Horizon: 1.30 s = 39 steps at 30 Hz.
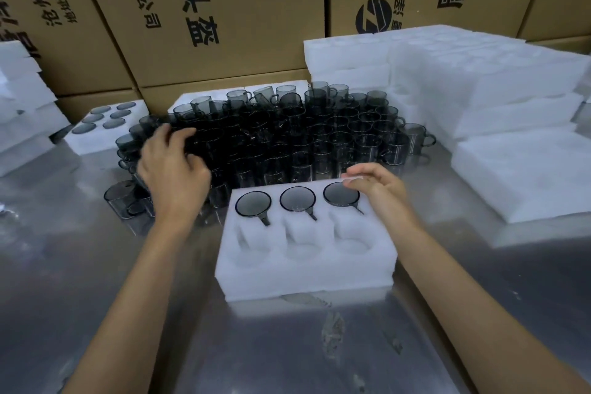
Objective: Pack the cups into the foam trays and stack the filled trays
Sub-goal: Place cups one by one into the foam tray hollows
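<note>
A white foam tray (pixel 303 275) lies on the steel table in front of me. Its far row holds three smoky glass cups (pixel 297 199) with handles pointing toward me; its near row of three pockets is bare. Behind it stands a dense crowd of dark glass cups (pixel 287 134). My left hand (pixel 172 166) reaches into the left side of that crowd, fingers curled over the cups; whether it grips one is hidden. My right hand (pixel 380 185) hovers over the tray's far right corner, fingers loosely bent just above the right cup, holding nothing.
A filled foam tray (pixel 96 141) sits at the far left. Stacks of foam trays (pixel 479 80) rise at the right, more foam (pixel 22 99) at the left edge. Cardboard boxes (pixel 224 9) wall off the back. A cup lies on its side (pixel 123 201) at left.
</note>
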{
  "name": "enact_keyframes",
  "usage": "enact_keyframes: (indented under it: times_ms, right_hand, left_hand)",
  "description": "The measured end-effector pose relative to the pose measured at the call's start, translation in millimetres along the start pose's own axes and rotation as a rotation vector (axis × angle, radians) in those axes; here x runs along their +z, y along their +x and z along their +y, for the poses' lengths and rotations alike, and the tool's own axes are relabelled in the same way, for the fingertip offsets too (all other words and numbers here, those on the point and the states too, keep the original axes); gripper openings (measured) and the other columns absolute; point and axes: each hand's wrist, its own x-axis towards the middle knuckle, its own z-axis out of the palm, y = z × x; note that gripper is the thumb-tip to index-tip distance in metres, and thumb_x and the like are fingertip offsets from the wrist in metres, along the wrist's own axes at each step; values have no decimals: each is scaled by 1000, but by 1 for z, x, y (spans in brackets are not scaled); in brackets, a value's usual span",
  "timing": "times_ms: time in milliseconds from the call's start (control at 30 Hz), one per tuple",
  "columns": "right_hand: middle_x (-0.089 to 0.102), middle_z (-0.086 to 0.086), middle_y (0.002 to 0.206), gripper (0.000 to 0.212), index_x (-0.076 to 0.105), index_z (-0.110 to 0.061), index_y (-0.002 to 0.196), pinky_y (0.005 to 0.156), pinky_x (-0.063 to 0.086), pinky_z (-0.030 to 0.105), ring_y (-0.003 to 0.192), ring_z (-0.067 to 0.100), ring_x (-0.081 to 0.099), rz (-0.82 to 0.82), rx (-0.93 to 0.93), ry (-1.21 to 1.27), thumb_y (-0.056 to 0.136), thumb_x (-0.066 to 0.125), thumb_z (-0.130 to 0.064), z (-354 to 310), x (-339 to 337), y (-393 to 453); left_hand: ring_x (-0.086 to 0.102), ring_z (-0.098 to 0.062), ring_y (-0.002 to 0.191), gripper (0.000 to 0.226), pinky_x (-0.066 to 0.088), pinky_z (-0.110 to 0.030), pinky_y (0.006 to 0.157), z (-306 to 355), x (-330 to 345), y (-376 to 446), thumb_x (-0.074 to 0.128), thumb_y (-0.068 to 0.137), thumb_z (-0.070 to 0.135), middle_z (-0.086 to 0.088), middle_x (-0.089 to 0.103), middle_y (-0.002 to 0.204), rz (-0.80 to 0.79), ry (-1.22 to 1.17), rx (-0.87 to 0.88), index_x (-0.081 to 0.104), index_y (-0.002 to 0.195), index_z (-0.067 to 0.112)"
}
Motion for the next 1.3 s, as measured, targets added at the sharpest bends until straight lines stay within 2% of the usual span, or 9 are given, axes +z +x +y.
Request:
enact_keyframes:
  times_ms: [100, 167, 267, 400, 667, 800, 967, 1133, 1300]
  right_hand:
    - [77, 3, 93, 19, 71, -10, 98, 63, 53, 17, 78, 9, 71, -12, -2, 31, 80, 73, -3, 1, -1, 1]
    - [76, 7, 96, 19, 71, -9, 98, 66, 57, 25, 79, 15, 72, -11, 38, 106, 80, 73, -5, 2, -2, 1]
    - [76, 9, 99, 15, 73, -14, 95, 79, 59, 37, 87, 24, 72, -10, 64, 139, 81, 72, -9, 4, -3, 3]
    - [76, 4, 99, 10, 73, -16, 91, 77, 60, 34, 88, 22, 72, -3, 18, 64, 82, 69, -13, 4, -2, 0]
    - [70, -1, 100, 10, 69, -18, 94, 95, 49, 30, 104, 19, 63, 56, -389, -350, 89, 65, -10, -19, 1, -11]
    - [69, -12, 109, 21, 66, -22, 107, 98, 47, 35, 109, 9, 61, -157, -510, -455, 89, 69, -11, -39, 27, -28]
    - [55, -15, 132, 66, 47, -35, 141, 90, 52, 24, 112, 0, 58, -558, -389, -508, 85, 77, -20, -48, 63, -44]
    - [61, -13, 125, 68, 51, -37, 138, 86, 54, 35, 101, 12, 62, -637, -344, -555, 78, 82, -31, -42, 69, -48]
    - [69, -3, 98, 63, 60, -41, 126, 84, 53, 35, 86, 16, 65, -733, -302, -574, 70, 88, -33, -39, 63, -52]
  left_hand:
    - [17, -38, 145, 56, 20, -51, 117, -34, -9, 1, 55, 85, 5, -21, 20, 158, 1, 107, -87, 44, 140, 6]
    - [14, -38, 146, 56, 20, -51, 116, -50, -12, 1, 59, 86, 9, -23, 15, 158, -15, 132, -156, 40, 138, 2]
    - [28, -39, 137, 45, 28, -49, 113, -64, -13, 3, 65, 87, 12, -23, 33, 145, -42, 61, -243, 48, 128, 1]
    - [48, -41, 118, 21, 41, -48, 103, -73, -16, 9, 68, 88, 12, -26, 58, 120, -72, 43, -234, 67, 106, 1]
    - [55, -20, 101, 17, 46, -27, 91, -23, -30, 0, 78, 80, 22, -5, 44, 121, 66, -231, -45, 65, 91, 20]
    - [55, -5, 96, 28, 49, -18, 83, 13, -27, -14, 86, 72, 23, 8, 45, 107, -192, -473, 130, 61, 84, 29]
    - [57, -9, 98, 40, 55, -31, 80, 25, -37, -21, 89, 68, 28, 6, 48, 107, -619, -595, 211, 59, 95, 36]
    - [60, -8, 78, 46, 52, -25, 67, 16, -47, -16, 91, 66, 23, 0, 58, 98, -903, -637, 164, 58, 97, 24]
    - [59, -35, 111, 60, 52, -43, 89, -3, -57, -12, 91, 60, 32, -4, 61, 109, -1221, -671, 87, 59, 110, 30]
